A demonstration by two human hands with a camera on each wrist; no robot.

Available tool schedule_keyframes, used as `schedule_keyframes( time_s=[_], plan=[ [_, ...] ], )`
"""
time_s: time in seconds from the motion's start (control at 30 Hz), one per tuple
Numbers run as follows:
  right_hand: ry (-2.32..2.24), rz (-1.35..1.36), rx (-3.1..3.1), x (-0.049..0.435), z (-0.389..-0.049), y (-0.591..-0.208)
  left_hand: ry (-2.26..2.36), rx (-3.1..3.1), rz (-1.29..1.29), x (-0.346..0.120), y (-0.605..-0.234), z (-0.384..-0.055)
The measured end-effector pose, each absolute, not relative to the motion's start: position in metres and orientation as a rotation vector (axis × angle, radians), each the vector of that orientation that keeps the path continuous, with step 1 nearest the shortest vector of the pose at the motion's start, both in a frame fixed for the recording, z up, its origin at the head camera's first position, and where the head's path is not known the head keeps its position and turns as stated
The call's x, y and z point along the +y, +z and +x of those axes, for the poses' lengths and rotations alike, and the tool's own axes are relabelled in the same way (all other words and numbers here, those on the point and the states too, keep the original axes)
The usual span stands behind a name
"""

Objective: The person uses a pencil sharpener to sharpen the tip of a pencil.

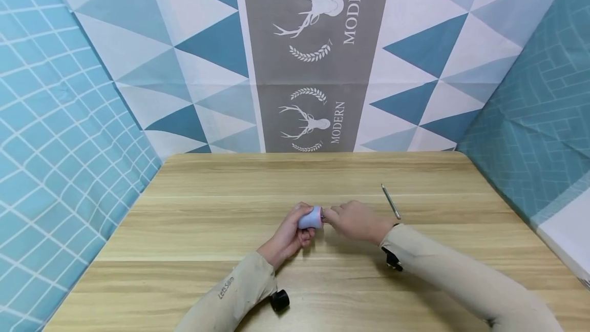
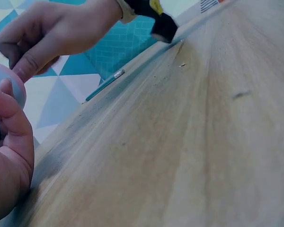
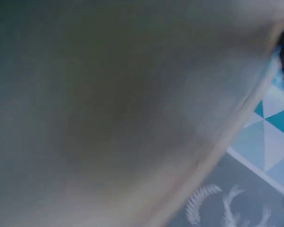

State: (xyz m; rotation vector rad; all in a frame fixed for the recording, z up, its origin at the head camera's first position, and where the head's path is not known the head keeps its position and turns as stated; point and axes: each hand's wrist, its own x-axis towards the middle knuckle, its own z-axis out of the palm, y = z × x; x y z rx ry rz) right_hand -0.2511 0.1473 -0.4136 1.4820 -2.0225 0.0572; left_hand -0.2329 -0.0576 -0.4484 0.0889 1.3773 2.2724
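My left hand grips a small lavender cylinder with a pink rim, held on its side just above the wooden table. The rim points right, and a small dark, metallic-looking part shows there. At this end are the fingers of my right hand, touching the rim or reaching into its opening. The left wrist view shows the right hand with bent fingers against the pink edge of the cylinder; whether they pinch anything is hidden. Behind the right hand lies a slim grey-green pencil.
The wooden table runs back to a patterned cloth wall. Blue cloths hang at the left and right sides. A white surface stands at the right edge. The right wrist view is mostly blurred and dark.
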Motion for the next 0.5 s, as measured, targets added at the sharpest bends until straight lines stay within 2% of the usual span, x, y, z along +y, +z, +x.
schedule_keyframes(
  time_s=[0.1, 0.17, 0.33, 0.4, 0.5],
  plan=[
    [0.535, 1.452, -2.376, 0.144, -0.248, -0.411, 2.274, 1.402, 0.103, -0.057, -0.447, -0.233],
    [0.969, 1.339, -2.633, 0.141, -0.246, -0.406, 2.273, 1.416, 0.107, -0.056, -0.447, -0.233],
    [2.167, 0.702, -2.967, 0.140, -0.252, -0.393, 2.266, 1.435, 0.111, -0.056, -0.447, -0.233],
    [2.397, 0.498, -2.988, 0.141, -0.255, -0.392, 2.255, 1.444, 0.118, -0.056, -0.447, -0.233],
    [2.450, 0.462, -2.980, 0.141, -0.254, -0.393, 2.245, 1.462, 0.120, -0.056, -0.448, -0.233]
  ],
)
